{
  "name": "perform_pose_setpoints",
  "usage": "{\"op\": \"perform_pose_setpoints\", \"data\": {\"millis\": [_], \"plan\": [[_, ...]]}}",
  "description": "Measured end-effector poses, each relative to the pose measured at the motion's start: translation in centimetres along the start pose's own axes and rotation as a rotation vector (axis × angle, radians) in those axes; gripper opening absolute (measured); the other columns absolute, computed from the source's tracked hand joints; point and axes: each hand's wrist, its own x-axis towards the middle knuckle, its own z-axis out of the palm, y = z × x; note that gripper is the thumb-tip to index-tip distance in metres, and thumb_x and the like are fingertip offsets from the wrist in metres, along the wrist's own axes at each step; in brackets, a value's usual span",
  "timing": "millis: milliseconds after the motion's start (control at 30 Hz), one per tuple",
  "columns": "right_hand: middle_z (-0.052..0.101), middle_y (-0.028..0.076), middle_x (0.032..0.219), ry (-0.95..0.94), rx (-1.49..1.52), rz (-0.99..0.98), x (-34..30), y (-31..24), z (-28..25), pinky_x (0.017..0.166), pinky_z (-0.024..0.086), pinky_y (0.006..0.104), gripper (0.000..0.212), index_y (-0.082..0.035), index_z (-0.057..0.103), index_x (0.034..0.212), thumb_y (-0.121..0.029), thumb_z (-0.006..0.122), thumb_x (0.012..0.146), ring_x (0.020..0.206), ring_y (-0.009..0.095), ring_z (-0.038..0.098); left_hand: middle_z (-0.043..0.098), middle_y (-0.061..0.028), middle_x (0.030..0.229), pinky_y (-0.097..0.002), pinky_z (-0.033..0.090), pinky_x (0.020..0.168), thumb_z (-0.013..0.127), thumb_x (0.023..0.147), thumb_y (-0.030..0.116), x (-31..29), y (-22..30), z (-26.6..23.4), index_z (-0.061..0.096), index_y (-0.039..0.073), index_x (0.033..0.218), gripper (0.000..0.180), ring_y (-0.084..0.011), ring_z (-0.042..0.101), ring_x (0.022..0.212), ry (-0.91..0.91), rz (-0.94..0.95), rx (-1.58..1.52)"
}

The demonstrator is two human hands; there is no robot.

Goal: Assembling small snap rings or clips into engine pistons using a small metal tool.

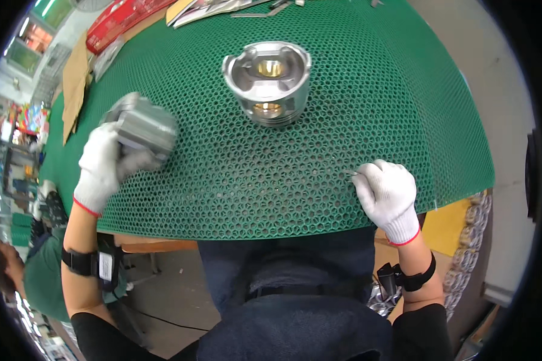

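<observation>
My left hand (100,157), in a white knit glove with a red cuff edge, grips a grey metal piston (149,127) at the left of the mat. That piston is tilted and smeared by motion. A second piston (270,90) stands farther off near the middle, its hollow side up, with brass-coloured pin bores and ring grooves low on its wall. At the right, my gloved right hand (388,189) is closed just above the mat. From its fingertips pokes a small, thin metal tip (351,172); the rest is hidden in the fist, so its kind is unclear.
A green honeycomb mat (271,204) covers the table. Cardboard (76,84), a red box (123,23) and papers (214,9) lie along the far left edge. Below the right edge are wrapped metal parts (473,234). Another person in green (47,274) is at the lower left.
</observation>
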Motion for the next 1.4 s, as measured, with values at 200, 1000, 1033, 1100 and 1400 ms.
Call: {"op": "perform_pose_setpoints", "data": {"millis": [200, 1000, 1033, 1100, 1400], "plan": [[0.052, 0.006, 0.064, -0.057, 0.030, -0.009, 0.4, -0.1, -0.7, 0.056, 0.046, 0.0376, 0.020, -0.012, 0.059, 0.073, -0.026, 0.071, 0.083, 0.058, 0.025, 0.057, 0.063, -0.0178, 0.124, -0.0401, 0.049, 0.097, 0.071, 0.082, 0.027, 1.5, -8.4, -1.0, 0.054, 0.006, 0.132, 0.057, -0.0340, 0.061, 0.114, 0.059, -0.523, 0.388], [0.062, 0.008, 0.073, 0.045, 0.008, -0.046, -0.5, -0.5, 0.5, 0.060, 0.048, 0.0397, 0.009, -0.011, 0.067, 0.083, -0.020, 0.070, 0.081, 0.064, 0.030, 0.061, 0.068, -0.0189, 0.094, -0.0450, 0.056, 0.073, 0.064, 0.082, 0.014, 5.6, 12.0, 7.9, 0.060, 0.010, 0.115, 0.034, -0.0364, 0.068, 0.086, 0.365, 0.062, 0.103], [0.061, 0.008, 0.073, 0.038, -0.018, -0.043, -0.6, -0.6, 0.4, 0.060, 0.048, 0.0399, 0.008, -0.011, 0.067, 0.083, -0.019, 0.069, 0.081, 0.064, 0.030, 0.061, 0.068, -0.0192, 0.094, -0.0434, 0.056, 0.071, 0.065, 0.082, 0.013, 3.4, 11.3, 8.3, 0.060, 0.010, 0.115, 0.034, -0.0364, 0.068, 0.086, 0.423, 0.059, 0.011], [0.061, 0.009, 0.073, 0.023, -0.044, -0.034, -0.9, -0.4, 0.2, 0.061, 0.048, 0.0404, 0.008, -0.010, 0.067, 0.083, -0.018, 0.069, 0.081, 0.066, 0.031, 0.061, 0.070, -0.0152, 0.098, -0.0379, 0.057, 0.074, 0.066, 0.083, 0.009, -1.1, 9.2, 10.4, 0.057, 0.005, 0.120, 0.039, -0.0321, 0.069, 0.088, 0.409, -0.105, -0.256], [0.063, 0.011, 0.076, -0.009, -0.040, -0.058, -0.3, 0.2, 0.5, 0.062, 0.047, 0.0379, 0.005, -0.006, 0.065, 0.088, -0.009, 0.066, 0.083, 0.066, 0.031, 0.061, 0.068, -0.0165, 0.110, -0.0340, 0.054, 0.085, 0.066, 0.091, 0.028, -13.7, 6.5, 19.0, 0.062, -0.002, 0.116, 0.039, -0.0274, 0.068, 0.099, 0.696, -0.111, -0.586]]}}
